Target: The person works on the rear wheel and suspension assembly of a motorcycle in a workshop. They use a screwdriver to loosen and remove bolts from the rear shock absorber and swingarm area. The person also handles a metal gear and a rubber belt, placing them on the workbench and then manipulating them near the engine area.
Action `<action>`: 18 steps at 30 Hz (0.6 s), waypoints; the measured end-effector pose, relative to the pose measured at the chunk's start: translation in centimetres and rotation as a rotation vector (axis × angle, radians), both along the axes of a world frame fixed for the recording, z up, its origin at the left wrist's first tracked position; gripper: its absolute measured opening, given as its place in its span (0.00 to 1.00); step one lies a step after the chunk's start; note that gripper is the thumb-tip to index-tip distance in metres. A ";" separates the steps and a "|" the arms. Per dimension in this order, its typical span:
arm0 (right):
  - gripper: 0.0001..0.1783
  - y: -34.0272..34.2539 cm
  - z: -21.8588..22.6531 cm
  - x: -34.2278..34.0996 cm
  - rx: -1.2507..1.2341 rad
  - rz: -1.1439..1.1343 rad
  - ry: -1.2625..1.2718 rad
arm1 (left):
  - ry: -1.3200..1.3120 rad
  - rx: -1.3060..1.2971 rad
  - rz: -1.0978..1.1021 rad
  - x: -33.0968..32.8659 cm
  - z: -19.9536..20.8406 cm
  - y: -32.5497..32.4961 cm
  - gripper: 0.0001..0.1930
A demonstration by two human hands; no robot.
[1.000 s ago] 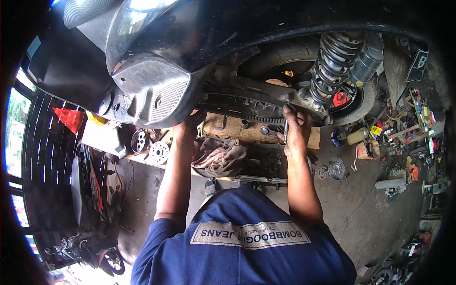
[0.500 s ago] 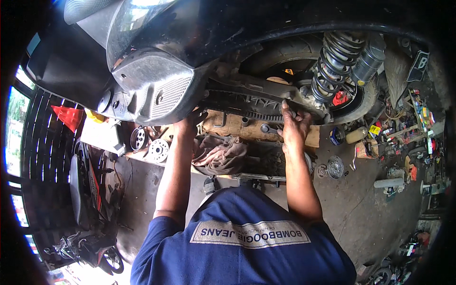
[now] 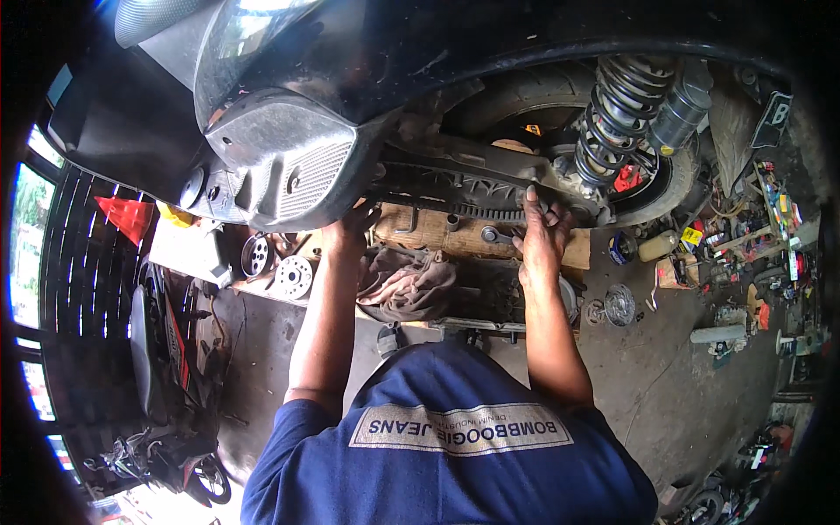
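Note:
A scooter's long transmission case [image 3: 464, 171] lies open across the upper middle, with a black toothed drive belt [image 3: 490, 213] along its lower side. My right hand [image 3: 544, 229] is closed at the rear end of this case, where the belt runs up to it. One finger points up against the case and the others curl; what lies inside them is hidden. Under the grey footrest panel [image 3: 297, 166], my left hand [image 3: 350, 224] reaches to the front of the case, its fingers mostly out of sight in shadow.
Below the case, a cardboard sheet [image 3: 472, 229] carries a ratchet wrench [image 3: 499, 236] and a socket [image 3: 452, 223]. A crumpled rag [image 3: 407, 284] lies nearer me. Round metal pulley parts [image 3: 294, 276] sit at left. A rear shock spring [image 3: 626, 118] stands at upper right.
My right hand has tilted very slightly at the rear end of the case. The left hand stays in nearly the same place.

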State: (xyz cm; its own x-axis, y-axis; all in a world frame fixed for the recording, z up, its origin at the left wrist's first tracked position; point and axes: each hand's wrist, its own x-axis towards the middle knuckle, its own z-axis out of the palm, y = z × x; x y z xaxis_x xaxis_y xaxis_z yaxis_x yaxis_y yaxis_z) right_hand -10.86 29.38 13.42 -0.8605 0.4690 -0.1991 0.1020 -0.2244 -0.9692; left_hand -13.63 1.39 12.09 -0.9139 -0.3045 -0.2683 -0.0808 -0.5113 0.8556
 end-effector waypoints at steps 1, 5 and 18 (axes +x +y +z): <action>0.44 0.0 0.0 0.2 -0.030 -0.021 -0.002 | 0.008 0.023 0.010 0.2 0.3 0.1 0.25; 0.39 0.4 -0.8 0.7 -0.228 -0.031 0.116 | 0.285 -0.698 0.001 -0.2 0.8 0.3 0.25; 0.38 -1.5 -6.5 2.7 -0.797 0.023 0.057 | 0.399 -0.591 -0.043 -1.3 -4.0 -2.1 0.29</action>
State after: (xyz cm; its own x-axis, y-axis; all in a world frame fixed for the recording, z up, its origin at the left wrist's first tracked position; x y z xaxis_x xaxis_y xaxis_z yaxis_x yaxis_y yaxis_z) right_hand -8.20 27.84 6.92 -0.8873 0.1859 -0.4221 0.0701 -0.8502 -0.5218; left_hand -14.98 -0.73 8.11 -0.9225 -0.2575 0.2877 0.2862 0.0441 0.9571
